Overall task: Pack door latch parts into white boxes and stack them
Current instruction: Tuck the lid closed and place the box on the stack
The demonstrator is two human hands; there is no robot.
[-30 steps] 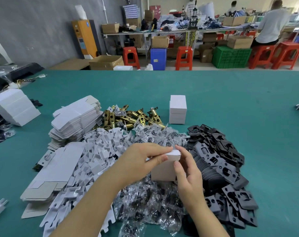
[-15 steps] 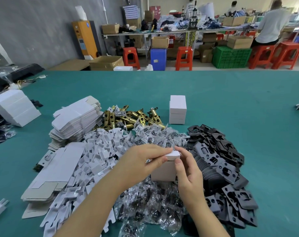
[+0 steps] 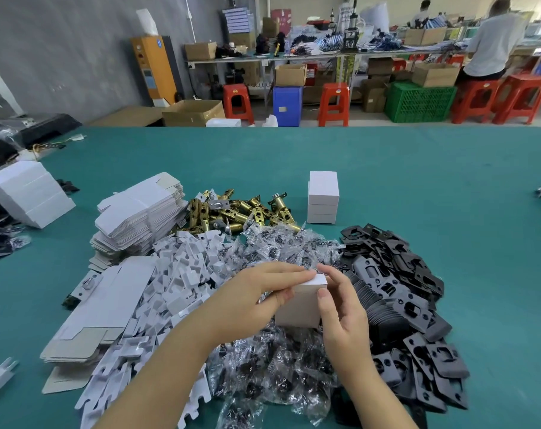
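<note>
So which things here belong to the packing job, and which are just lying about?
Job: white box held by left hand and right hand; stacked boxes; brass latches; black plates; bagged parts; flat cartons.
Lying about: red stools; green crate.

bare forearms, no sleeves, left hand (image 3: 256, 297), right hand (image 3: 345, 317)

I see a small white box (image 3: 298, 311) upright over the pile of clear bagged parts (image 3: 272, 363), lid flap nearly closed. Finished stack of white boxes (image 3: 322, 198) stands farther back on the green table (image 3: 448, 196), lids shut, squared up. Brass latch bolts (image 3: 235, 210) heaped just left of that stack. Black strike plates (image 3: 405, 305) piled on the right. Flat unfolded box blanks (image 3: 139, 218) stacked at left, white card inserts (image 3: 182, 274) heaped beside them.
</note>
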